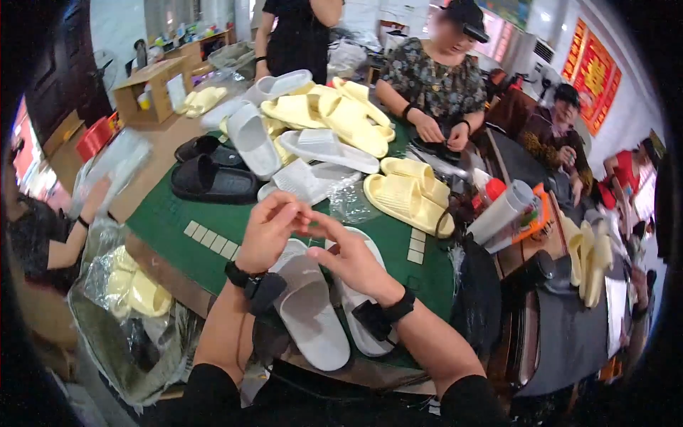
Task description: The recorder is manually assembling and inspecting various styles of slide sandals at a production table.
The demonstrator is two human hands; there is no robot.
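Observation:
My left hand (268,229) is curled, its fingertips pinched together above the green table mat (160,219). Whatever it may hold is too small to make out. My right hand (353,257) reaches across with its fingers extended to the left fingertips and its thumb apart. Under my hands lies a pair of light grey slippers: the left slipper (313,324) and the right slipper (361,313), partly covered by my hand and wrist. Beyond them, a clear plastic bag (353,205) lies near a grey slipper (302,179) and a pair of yellow slippers (407,191).
Yellow slippers (348,121) and grey ones are heaped at the far side, with black slippers (213,178) to their left. A person (441,92) handles a black slipper across the table. Bagged yellow slippers (139,288) sit at left, a white cylinder (501,213) at right.

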